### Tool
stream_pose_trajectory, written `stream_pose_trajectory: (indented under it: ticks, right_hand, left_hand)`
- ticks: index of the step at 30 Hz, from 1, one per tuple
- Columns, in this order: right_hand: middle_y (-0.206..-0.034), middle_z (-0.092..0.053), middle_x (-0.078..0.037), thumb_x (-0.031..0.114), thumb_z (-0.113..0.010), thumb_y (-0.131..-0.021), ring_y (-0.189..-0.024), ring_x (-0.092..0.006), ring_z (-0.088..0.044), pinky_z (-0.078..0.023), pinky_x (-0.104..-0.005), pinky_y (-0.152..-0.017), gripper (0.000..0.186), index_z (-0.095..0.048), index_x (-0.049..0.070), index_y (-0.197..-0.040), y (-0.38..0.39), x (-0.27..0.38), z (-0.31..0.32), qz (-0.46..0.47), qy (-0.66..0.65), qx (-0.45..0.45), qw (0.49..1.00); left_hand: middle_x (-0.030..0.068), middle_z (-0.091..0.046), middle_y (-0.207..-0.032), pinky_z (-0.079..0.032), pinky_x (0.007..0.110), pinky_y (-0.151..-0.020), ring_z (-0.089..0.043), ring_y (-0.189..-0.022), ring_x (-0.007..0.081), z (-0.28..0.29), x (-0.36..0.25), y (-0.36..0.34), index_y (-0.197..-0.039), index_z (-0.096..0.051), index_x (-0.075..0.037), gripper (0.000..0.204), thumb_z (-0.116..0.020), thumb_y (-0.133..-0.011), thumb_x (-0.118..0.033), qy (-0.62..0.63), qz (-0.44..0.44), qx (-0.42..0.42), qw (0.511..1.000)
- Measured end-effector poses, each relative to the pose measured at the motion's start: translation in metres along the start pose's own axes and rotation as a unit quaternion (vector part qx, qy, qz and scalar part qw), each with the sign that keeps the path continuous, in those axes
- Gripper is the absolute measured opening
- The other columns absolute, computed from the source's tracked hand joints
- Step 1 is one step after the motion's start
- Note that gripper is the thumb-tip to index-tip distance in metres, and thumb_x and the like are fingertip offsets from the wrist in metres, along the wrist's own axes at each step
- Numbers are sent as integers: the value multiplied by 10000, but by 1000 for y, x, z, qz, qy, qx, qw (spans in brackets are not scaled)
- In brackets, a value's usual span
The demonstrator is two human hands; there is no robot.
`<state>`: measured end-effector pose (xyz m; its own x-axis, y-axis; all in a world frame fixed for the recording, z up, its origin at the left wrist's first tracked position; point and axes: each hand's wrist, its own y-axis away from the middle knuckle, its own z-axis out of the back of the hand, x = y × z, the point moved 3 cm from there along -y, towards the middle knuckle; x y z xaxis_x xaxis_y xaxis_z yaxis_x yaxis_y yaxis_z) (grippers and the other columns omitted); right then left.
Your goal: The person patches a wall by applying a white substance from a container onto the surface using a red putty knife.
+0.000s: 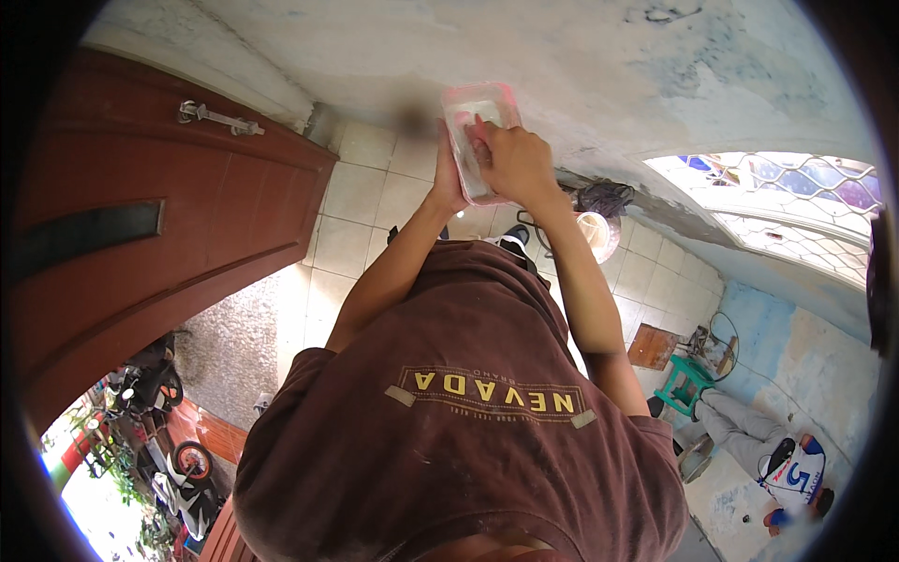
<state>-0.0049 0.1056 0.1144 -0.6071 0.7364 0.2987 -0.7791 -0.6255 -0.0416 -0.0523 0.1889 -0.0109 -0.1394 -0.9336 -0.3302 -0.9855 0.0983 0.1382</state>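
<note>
A clear rectangular plastic tub [508,96] with a pinkish rim is held up in front of me near the wall. Whitish, wet-looking material lies inside it. My left hand [449,173] supports the tub along its left side, its fingers partly hidden behind the wall of the tub. Over the tub's right side reaches my right hand [517,161], its fingers closed and pointing into the tub. A small pink-red piece [482,127] shows at those fingers; its kind cannot be made out.
Ahead rises a patchy, unevenly coated wall [581,75]. A brown door [187,187] stands at the left. A whitish bucket [596,234] and a dark plastic bag [604,198] are on the tiles at right. Farther right are a green stool [685,385] and another person [782,459].
</note>
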Motion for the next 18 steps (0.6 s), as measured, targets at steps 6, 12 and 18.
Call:
stream_pose_trajectory:
  ticks: [6, 12, 18]
  right_hand:
    - [-837, -713, -277, 259, -636, -939, -791, -469, -712, -568, -570, -725, 254, -714, 36, -1034, -7, -5, 14, -65, -35, -2, 997]
    - [-836, -712, -275, 262, -655, -922, -798, -480, -707, -566, -566, -729, 278, -695, 1, -1007, 11, -3, -2, -11, -96, 42, 994]
    - [-791, -707, -265, 258, -663, -924, -758, -463, -712, -569, -560, -702, 263, -702, 15, -1015, -1, 12, 6, -10, -38, -57, 998]
  left_hand:
    - [118, -492, -1564, -494, 506, -1136, -536, -1409, 292, -12, 0, 1, -1635, -320, -176, 986, -183, -953, -876, 14, -4, 3, 1000]
    - [119, -520, -1531, -492, 486, -1136, -558, -1383, 276, 4, 4, 2, -1607, -363, -176, 946, -202, -970, -857, 17, 1, -10, 1000]
    - [99, -495, -1565, -461, 504, -1163, -516, -1426, 290, 0, 7, 5, -1617, -354, -203, 935, -238, -963, -861, -12, 14, -30, 999]
